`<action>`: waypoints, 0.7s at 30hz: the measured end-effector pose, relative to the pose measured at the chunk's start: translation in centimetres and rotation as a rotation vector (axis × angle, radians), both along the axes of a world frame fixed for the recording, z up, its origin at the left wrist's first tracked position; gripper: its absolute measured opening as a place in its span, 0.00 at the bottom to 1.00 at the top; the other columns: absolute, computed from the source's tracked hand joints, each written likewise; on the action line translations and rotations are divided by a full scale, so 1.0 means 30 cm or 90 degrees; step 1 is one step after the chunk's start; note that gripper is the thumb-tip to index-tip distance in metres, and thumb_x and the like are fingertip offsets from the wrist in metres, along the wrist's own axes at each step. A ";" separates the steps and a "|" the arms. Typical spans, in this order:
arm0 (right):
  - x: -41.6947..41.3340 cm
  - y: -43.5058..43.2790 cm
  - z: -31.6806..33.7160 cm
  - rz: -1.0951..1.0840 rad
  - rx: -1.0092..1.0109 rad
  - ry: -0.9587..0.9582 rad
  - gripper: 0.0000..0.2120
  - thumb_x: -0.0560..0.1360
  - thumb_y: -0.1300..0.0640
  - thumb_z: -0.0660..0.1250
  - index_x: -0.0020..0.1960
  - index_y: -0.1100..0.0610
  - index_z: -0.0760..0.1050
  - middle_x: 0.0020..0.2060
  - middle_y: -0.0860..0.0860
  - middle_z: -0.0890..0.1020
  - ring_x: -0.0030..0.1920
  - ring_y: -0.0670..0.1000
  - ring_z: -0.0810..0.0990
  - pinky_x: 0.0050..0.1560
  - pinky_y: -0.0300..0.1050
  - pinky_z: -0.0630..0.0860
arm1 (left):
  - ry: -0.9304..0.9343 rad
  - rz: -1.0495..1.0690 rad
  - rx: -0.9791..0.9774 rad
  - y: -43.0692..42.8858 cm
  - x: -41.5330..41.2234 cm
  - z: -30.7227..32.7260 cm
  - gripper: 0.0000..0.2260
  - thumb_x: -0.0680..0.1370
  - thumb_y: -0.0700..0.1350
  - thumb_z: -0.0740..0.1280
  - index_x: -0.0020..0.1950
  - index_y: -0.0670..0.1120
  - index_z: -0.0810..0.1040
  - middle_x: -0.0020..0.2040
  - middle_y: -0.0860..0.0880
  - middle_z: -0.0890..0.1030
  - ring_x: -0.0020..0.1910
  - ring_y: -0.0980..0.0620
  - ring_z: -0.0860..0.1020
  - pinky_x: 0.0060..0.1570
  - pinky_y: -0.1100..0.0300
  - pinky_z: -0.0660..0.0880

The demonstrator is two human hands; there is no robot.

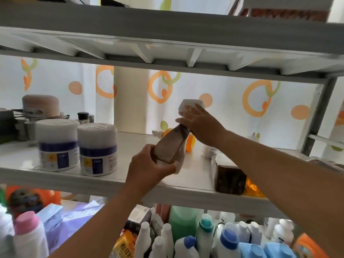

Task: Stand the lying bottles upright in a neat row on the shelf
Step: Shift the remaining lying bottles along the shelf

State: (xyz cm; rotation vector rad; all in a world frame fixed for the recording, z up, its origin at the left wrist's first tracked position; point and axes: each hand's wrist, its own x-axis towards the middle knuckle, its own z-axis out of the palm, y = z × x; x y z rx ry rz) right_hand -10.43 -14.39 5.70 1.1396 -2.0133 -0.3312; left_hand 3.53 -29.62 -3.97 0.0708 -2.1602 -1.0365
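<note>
Mid-shelf (104, 175), the tilted bottle (170, 148) has the left hand (149, 164) holding its base and the right hand (199, 123) holding its top. Left of that bottle stand two tubs (97, 148) side by side. Just behind it is a lying bottle (190, 144), farther back-left a tall roll (131, 101), to its right a box (229, 178), and below it the crowded upright bottles (186, 243).

Brown bottle (170, 148), white-capped, was tilted: cap up and to the right, base low over the middle of the white shelf (130, 151), not yet standing. Orange bottle (190, 144) lay on its side just behind it, partly hidden.
</note>
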 end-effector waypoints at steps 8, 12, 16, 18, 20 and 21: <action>0.169 0.057 -0.095 -0.079 -0.251 -0.376 0.21 0.75 0.55 0.65 0.67 0.55 0.68 0.57 0.60 0.76 0.57 0.59 0.75 0.54 0.46 0.70 | -0.044 0.065 0.025 0.088 0.056 0.006 0.29 0.63 0.63 0.73 0.56 0.50 0.69 0.49 0.53 0.76 0.47 0.52 0.76 0.41 0.62 0.74; 0.250 0.081 -0.108 -0.045 -0.223 -0.484 0.15 0.77 0.55 0.61 0.64 0.51 0.72 0.52 0.58 0.81 0.52 0.56 0.78 0.53 0.45 0.72 | -0.058 0.102 0.030 0.110 0.084 0.003 0.32 0.63 0.66 0.71 0.59 0.49 0.69 0.52 0.51 0.76 0.47 0.52 0.75 0.45 0.59 0.76; 0.269 0.086 -0.128 -0.067 -0.173 -0.535 0.18 0.78 0.56 0.54 0.64 0.44 0.71 0.61 0.54 0.77 0.53 0.53 0.77 0.55 0.46 0.71 | -0.086 0.126 -0.009 0.144 0.108 0.006 0.34 0.63 0.68 0.69 0.60 0.48 0.68 0.55 0.49 0.78 0.50 0.50 0.76 0.45 0.59 0.75; 0.262 0.088 -0.133 -0.096 -0.178 -0.570 0.20 0.76 0.54 0.51 0.63 0.40 0.70 0.67 0.51 0.72 0.61 0.54 0.72 0.62 0.48 0.68 | -0.093 0.127 -0.027 0.171 0.111 0.002 0.35 0.64 0.69 0.68 0.62 0.48 0.67 0.56 0.49 0.78 0.53 0.49 0.77 0.44 0.61 0.73; 0.269 0.096 -0.128 -0.104 -0.180 -0.585 0.20 0.76 0.51 0.50 0.63 0.41 0.71 0.68 0.50 0.72 0.65 0.54 0.69 0.67 0.51 0.64 | -0.102 0.140 -0.037 0.190 0.105 0.000 0.37 0.65 0.70 0.67 0.64 0.48 0.66 0.58 0.49 0.78 0.55 0.48 0.77 0.43 0.61 0.72; 0.276 0.103 -0.122 -0.098 -0.177 -0.589 0.18 0.76 0.50 0.51 0.62 0.43 0.73 0.66 0.49 0.73 0.64 0.53 0.70 0.67 0.52 0.64 | -0.110 0.147 -0.043 0.196 0.099 0.001 0.38 0.64 0.70 0.67 0.65 0.48 0.66 0.58 0.49 0.78 0.55 0.48 0.77 0.44 0.61 0.72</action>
